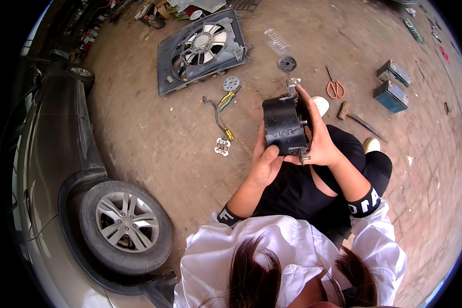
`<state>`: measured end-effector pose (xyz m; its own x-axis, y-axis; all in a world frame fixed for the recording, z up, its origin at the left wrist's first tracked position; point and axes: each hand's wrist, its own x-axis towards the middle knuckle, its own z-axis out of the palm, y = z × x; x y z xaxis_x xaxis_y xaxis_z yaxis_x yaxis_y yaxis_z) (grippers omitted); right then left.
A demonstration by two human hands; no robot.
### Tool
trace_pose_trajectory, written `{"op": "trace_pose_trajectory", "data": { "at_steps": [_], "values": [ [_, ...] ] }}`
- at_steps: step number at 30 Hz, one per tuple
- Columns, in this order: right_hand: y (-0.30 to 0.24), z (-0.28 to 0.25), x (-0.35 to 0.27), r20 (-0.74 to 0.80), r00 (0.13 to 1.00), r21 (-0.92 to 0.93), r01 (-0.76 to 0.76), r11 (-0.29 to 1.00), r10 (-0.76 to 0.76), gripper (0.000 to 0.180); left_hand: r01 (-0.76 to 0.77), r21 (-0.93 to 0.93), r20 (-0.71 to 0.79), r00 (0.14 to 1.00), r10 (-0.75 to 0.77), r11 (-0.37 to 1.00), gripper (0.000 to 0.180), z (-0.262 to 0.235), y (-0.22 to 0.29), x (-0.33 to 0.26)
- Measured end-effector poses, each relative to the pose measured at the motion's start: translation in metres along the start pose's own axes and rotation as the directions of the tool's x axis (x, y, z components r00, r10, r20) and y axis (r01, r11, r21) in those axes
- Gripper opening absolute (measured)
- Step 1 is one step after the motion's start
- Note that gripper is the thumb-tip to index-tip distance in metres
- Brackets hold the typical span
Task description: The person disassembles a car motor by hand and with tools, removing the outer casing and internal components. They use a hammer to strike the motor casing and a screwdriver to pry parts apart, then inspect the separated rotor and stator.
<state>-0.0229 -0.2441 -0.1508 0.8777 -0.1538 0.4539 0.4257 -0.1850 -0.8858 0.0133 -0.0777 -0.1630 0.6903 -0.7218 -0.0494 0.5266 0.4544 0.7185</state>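
Above my lap, both hands hold a black cylindrical housing that resembles an electric motor casing. Small metal studs stick out at its right side and lower end, and a metal bracket shows at the top. My left hand grips its lower left, thumb against the wall. Along the right side, my right hand is wrapped with its fingers reaching up to the top; its palm hides part of the housing. On the ground to the left lie a small white-rimmed part with metal pieces and a yellow-handled tool.
Pliers, a grey perforated disc, a black disc and a wire coil lie ahead. Behind them sits a fan shroud. Scissors, a hammer and two batteries are right. A car wheel stands left.
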Motion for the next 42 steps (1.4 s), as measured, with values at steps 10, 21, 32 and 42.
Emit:
{"op": "trace_pose_trajectory", "data": {
  "at_steps": [10, 21, 32, 42],
  "values": [
    [-0.009, -0.008, 0.009, 0.14, 0.99, -0.27, 0.031, 0.962, 0.007, 0.131, -0.053, 0.043, -0.009, 0.999, 0.053, 0.998, 0.089, -0.006, 0.005, 0.003],
    [0.005, -0.012, 0.007, 0.114, 0.984, -0.559, -0.049, 0.828, 0.135, 0.067, -0.301, 0.702, -0.147, 0.826, 0.545, 0.645, 0.111, -0.002, 0.022, 0.011],
    [-0.076, 0.014, 0.004, -0.038, 0.905, 0.322, -0.391, 0.862, 0.424, 0.05, -0.198, 0.98, 0.16, 0.681, 0.715, -0.031, 0.116, 0.043, 0.072, -0.035],
    [-0.167, -0.003, -0.018, -0.083, 0.94, 0.041, -0.33, 0.943, 0.332, 0.05, -0.277, 0.941, 0.326, 0.6, 0.73, -0.192, 0.113, 0.108, 0.084, -0.058]
  ]
}}
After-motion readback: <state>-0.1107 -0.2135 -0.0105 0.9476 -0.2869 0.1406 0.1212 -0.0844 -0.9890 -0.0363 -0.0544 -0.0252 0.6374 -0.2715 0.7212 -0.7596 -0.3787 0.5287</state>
